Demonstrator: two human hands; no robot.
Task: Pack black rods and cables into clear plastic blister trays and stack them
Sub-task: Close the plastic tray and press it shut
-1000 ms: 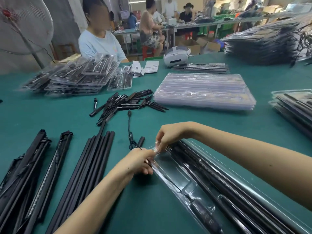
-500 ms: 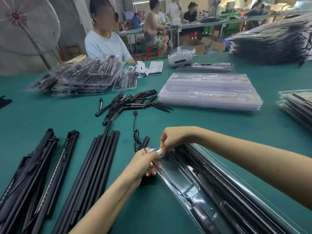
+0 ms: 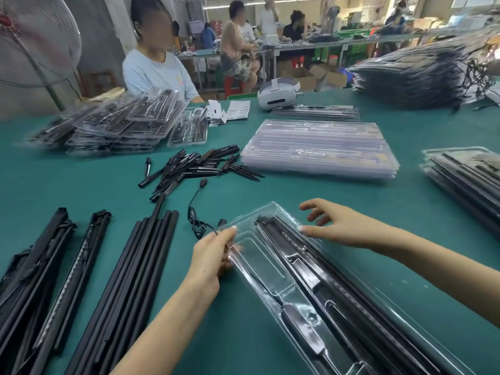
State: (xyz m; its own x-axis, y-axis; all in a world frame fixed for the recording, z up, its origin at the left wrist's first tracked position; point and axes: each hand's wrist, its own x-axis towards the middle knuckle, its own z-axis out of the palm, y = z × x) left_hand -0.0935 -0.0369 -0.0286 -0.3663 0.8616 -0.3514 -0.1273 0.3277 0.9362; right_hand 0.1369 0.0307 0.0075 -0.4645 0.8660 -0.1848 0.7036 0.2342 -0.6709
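Head view only: left hand [image 3: 216,250] gripping far-left corner of clear blister tray [image 3: 270,269] on green table [image 3: 270,196] — long axis running near-right to far-left — right hand [image 3: 335,226] spread, empty, hovering just beyond tray's far-right edge, black rods [image 3: 303,255] inside.

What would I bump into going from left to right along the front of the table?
Folded black stands → long black rods → left hand, gripping the corner of the clear tray → right hand, fingers spread above the tray.
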